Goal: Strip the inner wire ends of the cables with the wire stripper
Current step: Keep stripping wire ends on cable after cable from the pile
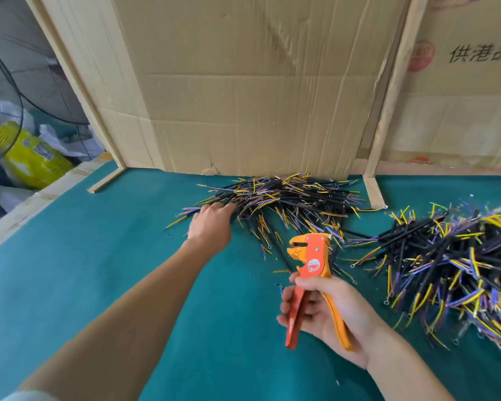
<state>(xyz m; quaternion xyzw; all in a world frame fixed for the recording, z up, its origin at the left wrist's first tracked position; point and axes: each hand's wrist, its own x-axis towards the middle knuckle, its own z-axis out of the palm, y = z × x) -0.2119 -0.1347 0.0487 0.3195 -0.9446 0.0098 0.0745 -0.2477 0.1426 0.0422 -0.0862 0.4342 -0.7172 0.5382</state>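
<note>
The orange wire stripper is gripped by its handles in the right hand, held just above the green table near the middle. The left hand is stretched out, fingers relaxed, touching the far cable pile. A second cable heap is spread at the right.

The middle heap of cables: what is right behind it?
Behind the middle cable heap stands a creased cardboard sheet, upright on the green table. The heap hides part of the sheet's bottom edge.
</note>
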